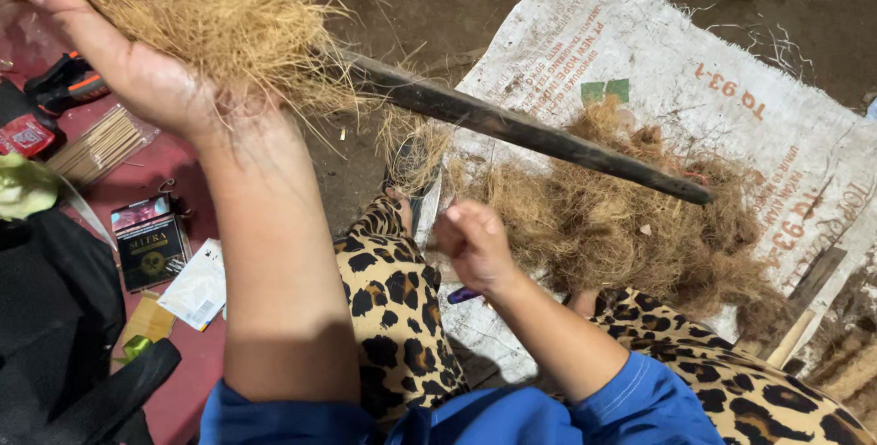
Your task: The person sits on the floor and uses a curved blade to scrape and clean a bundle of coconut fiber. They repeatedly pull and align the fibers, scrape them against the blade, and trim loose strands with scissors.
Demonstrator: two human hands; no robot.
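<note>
Blue sleeves (630, 399) frame the view; left hand (137, 70) lifts a coir fibre tuft (228, 25), fingers wrapped around it. Right hand (475, 239) pinches strands, fingertips pressed together, near the fibre pile (621, 217) and dark stick (521, 125). Best drawn thinly and evenly.

Dry coir fibre (228, 25), coarse, matt, in left hand (146, 79).
Below the grip: rough dark wooden stick (521, 125); frayed woven plastic sack (639, 52).

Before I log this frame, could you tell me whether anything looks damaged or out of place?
The white woven sack under the fibre pile is frayed, with loose threads along its top edge. Small packets lie scattered on the red surface at left.
</note>
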